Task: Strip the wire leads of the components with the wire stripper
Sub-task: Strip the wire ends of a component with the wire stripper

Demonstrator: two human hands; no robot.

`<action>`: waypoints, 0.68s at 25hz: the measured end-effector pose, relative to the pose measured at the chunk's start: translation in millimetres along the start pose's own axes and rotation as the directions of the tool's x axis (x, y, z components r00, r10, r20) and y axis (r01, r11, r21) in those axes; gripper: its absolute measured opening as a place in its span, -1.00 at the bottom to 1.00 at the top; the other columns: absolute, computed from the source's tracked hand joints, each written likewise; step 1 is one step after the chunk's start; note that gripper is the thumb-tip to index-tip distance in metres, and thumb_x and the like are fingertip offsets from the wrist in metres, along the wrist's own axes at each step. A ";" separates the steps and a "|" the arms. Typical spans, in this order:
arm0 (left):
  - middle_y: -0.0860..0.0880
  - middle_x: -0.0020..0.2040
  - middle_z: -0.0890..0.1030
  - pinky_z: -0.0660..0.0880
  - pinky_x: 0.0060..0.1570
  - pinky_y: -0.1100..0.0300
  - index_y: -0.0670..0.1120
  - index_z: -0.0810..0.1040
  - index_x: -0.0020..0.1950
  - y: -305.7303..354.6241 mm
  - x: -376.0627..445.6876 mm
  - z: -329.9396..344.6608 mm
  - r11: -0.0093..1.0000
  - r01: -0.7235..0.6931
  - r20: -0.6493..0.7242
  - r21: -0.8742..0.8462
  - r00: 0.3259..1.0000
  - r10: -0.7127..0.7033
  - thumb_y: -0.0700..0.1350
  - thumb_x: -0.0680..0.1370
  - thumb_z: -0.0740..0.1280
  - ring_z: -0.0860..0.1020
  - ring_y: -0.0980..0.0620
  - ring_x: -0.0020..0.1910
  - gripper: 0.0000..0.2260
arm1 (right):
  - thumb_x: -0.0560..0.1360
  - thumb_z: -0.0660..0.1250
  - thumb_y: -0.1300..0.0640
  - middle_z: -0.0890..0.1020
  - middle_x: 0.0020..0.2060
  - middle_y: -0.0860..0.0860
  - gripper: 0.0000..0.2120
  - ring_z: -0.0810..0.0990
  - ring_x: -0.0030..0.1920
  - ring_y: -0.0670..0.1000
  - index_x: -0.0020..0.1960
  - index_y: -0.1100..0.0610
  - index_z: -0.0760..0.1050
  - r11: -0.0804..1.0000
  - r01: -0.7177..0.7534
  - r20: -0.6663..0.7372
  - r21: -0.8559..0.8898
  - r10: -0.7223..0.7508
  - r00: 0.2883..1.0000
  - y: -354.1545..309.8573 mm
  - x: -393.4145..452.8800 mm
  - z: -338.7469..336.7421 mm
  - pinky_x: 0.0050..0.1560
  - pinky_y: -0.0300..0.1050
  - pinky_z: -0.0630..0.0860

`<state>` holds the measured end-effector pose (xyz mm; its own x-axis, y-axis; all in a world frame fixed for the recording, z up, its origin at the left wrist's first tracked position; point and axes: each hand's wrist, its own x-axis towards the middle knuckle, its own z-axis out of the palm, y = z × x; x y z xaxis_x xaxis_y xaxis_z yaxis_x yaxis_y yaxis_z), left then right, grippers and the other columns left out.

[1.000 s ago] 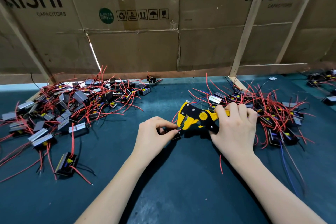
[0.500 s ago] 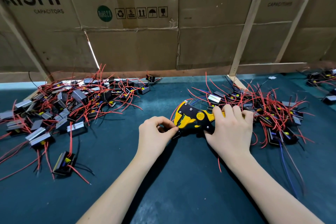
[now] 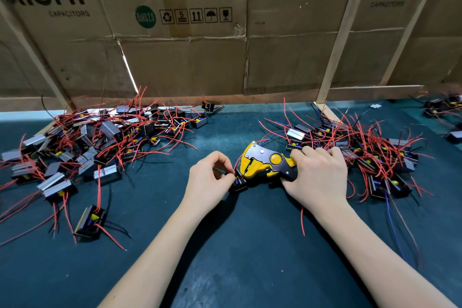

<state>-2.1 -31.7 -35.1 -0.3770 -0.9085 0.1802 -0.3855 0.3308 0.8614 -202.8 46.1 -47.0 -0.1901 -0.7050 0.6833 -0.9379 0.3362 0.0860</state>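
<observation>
My right hand (image 3: pixel 318 175) grips the handles of a yellow and black wire stripper (image 3: pixel 265 161) low over the green table (image 3: pixel 250 257). Its jaws point left. My left hand (image 3: pixel 208 179) pinches a small black component (image 3: pixel 239 184) right at the jaws. The component's red lead runs up into the stripper's head. How far the jaws have closed on the wire is hidden.
A pile of black components with red leads (image 3: pixel 100 140) covers the left of the table, and a second pile (image 3: pixel 362 147) lies to the right behind my right hand. One component (image 3: pixel 91 220) lies alone at front left. A cardboard wall (image 3: pixel 225 32) with wooden slats closes the far edge.
Both hands and the stripper have shifted slightly left together. The stripper's head has tilted so its metal side plate faces up more.
</observation>
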 end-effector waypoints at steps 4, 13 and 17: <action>-0.09 -0.25 0.65 0.53 -0.06 0.04 -0.09 0.54 -0.20 -1.9 2.1 -4.2 1.000 -0.021 0.021 0.009 1.000 0.021 -0.33 0.41 0.39 0.61 -0.16 -0.22 -0.86 | 0.01 0.65 0.00 0.48 -0.57 0.05 -0.56 0.45 -0.58 0.14 -0.49 0.14 0.40 0.998 -0.037 0.031 0.058 0.035 0.999 0.5 0.9 -1.7 -0.40 -0.18 0.26; 0.07 -0.24 0.54 0.35 -0.21 0.48 -0.06 0.53 -0.19 -3.6 0.0 -5.9 0.971 -0.196 0.040 0.139 0.981 0.192 -0.30 0.38 0.44 0.48 0.18 -0.27 -0.82 | 0.25 0.48 -0.21 0.55 -0.21 0.10 -0.54 0.51 -0.15 0.19 -0.11 0.15 0.53 0.985 -0.167 -0.101 0.033 0.170 0.980 16.0 -1.7 7.7 -0.05 0.06 0.33; 0.02 -0.16 0.56 0.35 -0.18 0.48 -0.06 0.59 -0.23 -7.2 2.0 -3.9 0.966 -0.182 0.010 0.182 0.983 0.183 -0.21 0.38 0.51 0.49 0.16 -0.21 -0.87 | 0.20 0.53 -0.13 0.55 -0.21 0.10 -0.56 0.50 -0.15 0.19 -0.12 0.15 0.54 0.989 -0.145 -0.111 0.021 0.147 0.983 12.3 -1.6 9.3 -0.06 0.05 0.29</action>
<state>3.2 -36.9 -39.1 -0.4497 -0.8300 0.3299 -0.4570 0.5312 0.7134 -216.7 45.5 -53.8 -0.2920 -0.5743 0.7648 -0.9063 0.4217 -0.0294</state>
